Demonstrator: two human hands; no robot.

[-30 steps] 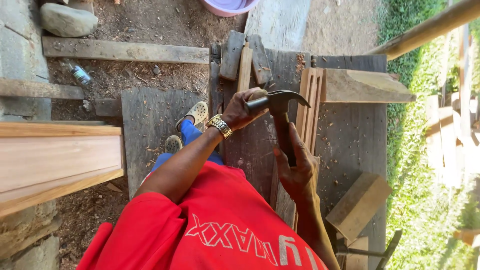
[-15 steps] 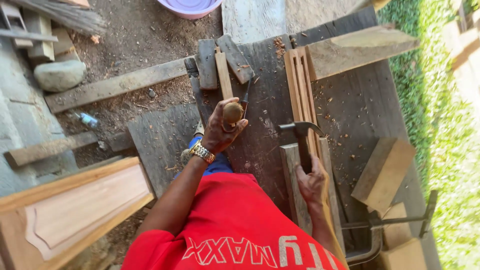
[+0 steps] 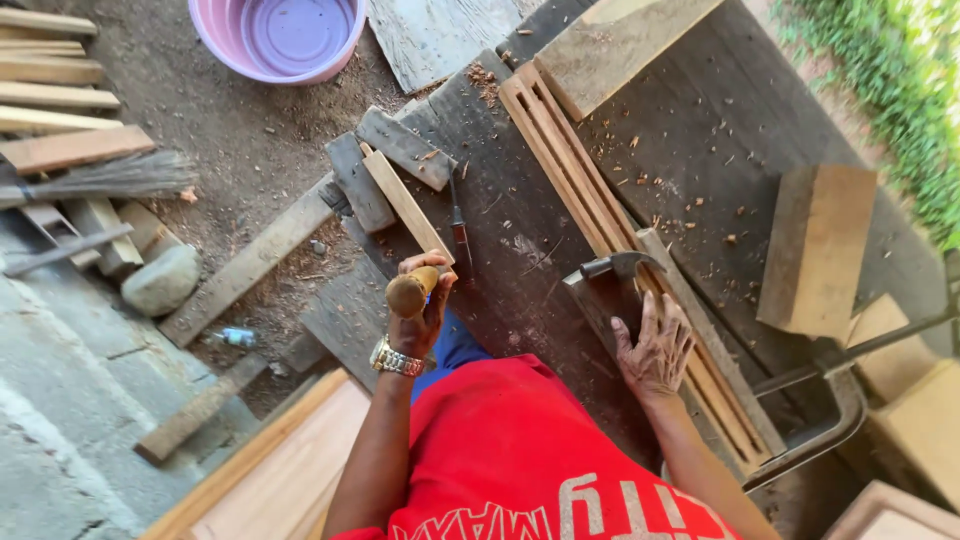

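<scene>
My left hand (image 3: 422,318), with a gold watch on the wrist, is closed around the round wooden handle of a chisel (image 3: 408,292); its dark blade points away over the dark workbench (image 3: 520,290). A light wood strip (image 3: 405,203) lies just beyond that hand. My right hand (image 3: 655,345) lies flat with spread fingers on the handle of a claw hammer, whose steel head (image 3: 620,265) rests on the bench beside a grooved wooden moulding (image 3: 570,165). The hammer handle is mostly hidden under the palm.
A pink basin (image 3: 275,35) stands on the dirt at the top. A stone (image 3: 160,280), a broom (image 3: 110,175) and loose planks lie at left. A wood block (image 3: 815,245) and a metal clamp frame (image 3: 830,400) are at right; a panelled board (image 3: 270,470) sits bottom left.
The hammer has come down from raised to lying on the bench, and my right hand has loosened from gripping it to resting flat on it. The left hand keeps the chisel.
</scene>
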